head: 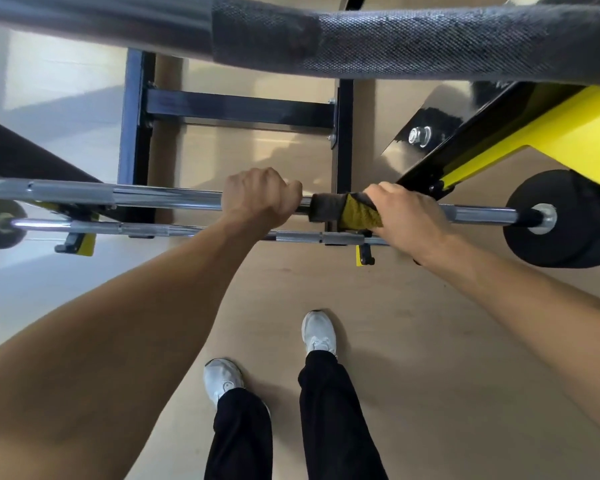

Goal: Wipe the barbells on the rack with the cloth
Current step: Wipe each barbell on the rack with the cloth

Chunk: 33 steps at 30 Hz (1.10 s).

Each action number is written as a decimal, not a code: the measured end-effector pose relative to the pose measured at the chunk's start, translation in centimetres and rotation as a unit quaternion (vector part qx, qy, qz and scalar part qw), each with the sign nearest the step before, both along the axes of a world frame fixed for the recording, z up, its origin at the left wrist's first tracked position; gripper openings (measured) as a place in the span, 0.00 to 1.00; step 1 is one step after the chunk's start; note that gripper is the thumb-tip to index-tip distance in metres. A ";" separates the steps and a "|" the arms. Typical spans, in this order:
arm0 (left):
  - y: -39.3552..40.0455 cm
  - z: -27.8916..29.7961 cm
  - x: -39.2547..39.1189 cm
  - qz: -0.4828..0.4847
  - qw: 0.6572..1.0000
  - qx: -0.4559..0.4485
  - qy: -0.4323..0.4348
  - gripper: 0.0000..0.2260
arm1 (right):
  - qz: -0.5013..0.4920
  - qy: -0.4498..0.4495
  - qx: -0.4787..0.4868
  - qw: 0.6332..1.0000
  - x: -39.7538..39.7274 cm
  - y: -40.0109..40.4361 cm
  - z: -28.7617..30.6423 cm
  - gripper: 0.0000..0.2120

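On the rack [238,109], seen from above, a chrome bar [160,195] runs left to right across the middle of the view, resting on black-and-yellow hooks. A second, thinner bar [153,230] lies just below and parallel to it, and a third bar [361,43] with dark knurling crosses the top edge, very near the camera and blurred. The left hand [262,197] grips the chrome bar with fingers curled over it from above. Just to its right, a cloth [347,211], brown on one side and yellow-green on the other, is wrapped around the same bar; the right hand [407,213] grips the cloth, fingers curled over its right part. A short stretch of bare bar shows between the left hand and the cloth's left edge. To the right of the right hand the bar continues uncovered to a black plate [565,220] at its end; to the left of the left hand a long bare length reaches the frame's edge. A yellow frame arm [551,133] slants in close above the right hand. Below, the floor [430,341] lies open around two white shoes [317,332].
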<state>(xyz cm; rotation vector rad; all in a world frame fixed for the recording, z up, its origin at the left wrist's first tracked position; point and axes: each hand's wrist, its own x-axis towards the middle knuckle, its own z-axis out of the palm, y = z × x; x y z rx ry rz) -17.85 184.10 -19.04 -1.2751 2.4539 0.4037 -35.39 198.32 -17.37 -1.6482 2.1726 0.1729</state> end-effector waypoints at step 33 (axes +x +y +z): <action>-0.2 -0.2 -1.3 0.080 0.996 0.031 -0.013 0.18 | 0.135 0.004 -0.076 0.988 3.4 -1.4 -1.0 0.18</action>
